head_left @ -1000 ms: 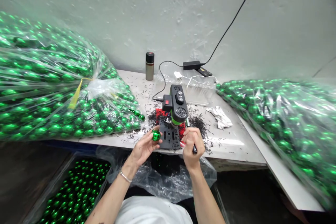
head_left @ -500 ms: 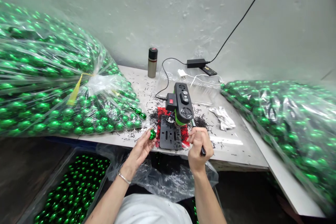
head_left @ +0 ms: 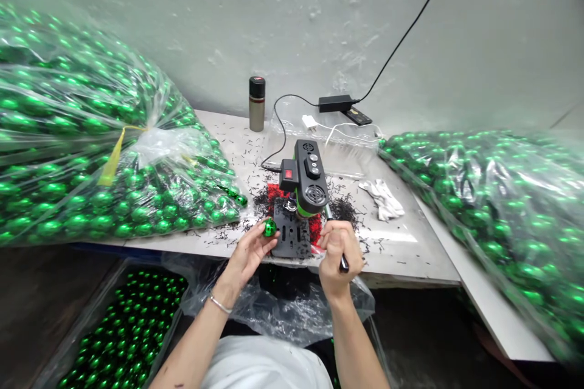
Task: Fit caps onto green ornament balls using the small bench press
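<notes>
Fingers of the left hand (head_left: 247,254) close lightly around one shiny green ball (head_left: 269,228), holding it at the near-left edge of a black slotted plate (head_left: 292,242). That hand sits at 7 o'clock from the lever-operated machine (head_left: 310,173) in the centre, a black unit with round vents and a red switch. At 5 o'clock, the right hand (head_left: 340,252) is wrapped around the machine's lever (head_left: 344,264), whose black end shows below the fist. Black scraps (head_left: 344,209) and a patch of red material (head_left: 275,191) surround the plate on the white table (head_left: 415,243). A dark-capped bottle (head_left: 257,110) stands at 11 o'clock; a black power adapter (head_left: 336,103) and a clear plastic tray (head_left: 349,161) are at 1. White gloves (head_left: 387,202) lie at 3 o'clock, with a clear bag of green balls (head_left: 497,213) beyond them. Another, bigger tied bag (head_left: 86,164) fills 9 o'clock. Lower, at 8, is a bin (head_left: 98,298) of similar balls.
</notes>
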`<action>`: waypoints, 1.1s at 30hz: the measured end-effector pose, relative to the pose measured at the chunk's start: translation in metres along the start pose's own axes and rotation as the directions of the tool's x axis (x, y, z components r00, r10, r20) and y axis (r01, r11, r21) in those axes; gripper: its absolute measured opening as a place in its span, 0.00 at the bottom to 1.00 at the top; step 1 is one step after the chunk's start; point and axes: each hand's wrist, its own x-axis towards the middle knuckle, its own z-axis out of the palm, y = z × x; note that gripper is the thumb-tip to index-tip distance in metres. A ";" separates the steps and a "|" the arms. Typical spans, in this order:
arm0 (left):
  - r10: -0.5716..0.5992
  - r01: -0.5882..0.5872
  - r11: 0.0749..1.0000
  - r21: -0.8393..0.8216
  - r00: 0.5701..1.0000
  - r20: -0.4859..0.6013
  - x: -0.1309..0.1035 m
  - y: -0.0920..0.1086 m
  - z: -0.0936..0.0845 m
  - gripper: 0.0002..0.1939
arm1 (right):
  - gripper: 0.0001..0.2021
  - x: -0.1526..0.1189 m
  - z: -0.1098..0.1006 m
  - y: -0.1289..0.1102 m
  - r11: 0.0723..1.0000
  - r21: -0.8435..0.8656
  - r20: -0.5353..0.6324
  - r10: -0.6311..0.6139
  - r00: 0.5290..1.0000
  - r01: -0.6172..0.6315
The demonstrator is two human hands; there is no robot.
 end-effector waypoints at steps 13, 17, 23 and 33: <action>0.123 -0.121 0.977 0.177 0.992 -0.003 0.003 -0.006 -0.002 0.18 | 0.14 -0.002 0.000 0.002 1.000 0.020 0.012 0.016 1.000 -0.016; 0.114 -0.120 0.979 0.166 0.992 0.046 0.002 -0.005 -0.001 0.23 | 0.14 -0.001 0.001 0.002 1.000 0.009 0.006 -0.004 1.000 0.004; 0.129 -0.144 0.944 0.298 0.989 0.068 0.004 -0.004 -0.005 0.27 | 0.15 -0.001 0.002 0.001 1.000 0.017 0.006 -0.025 1.000 0.025; 0.398 -0.498 0.108 0.860 0.815 0.422 0.025 -0.019 0.001 0.18 | 0.15 0.000 0.002 0.000 0.999 0.026 0.018 -0.043 0.999 0.043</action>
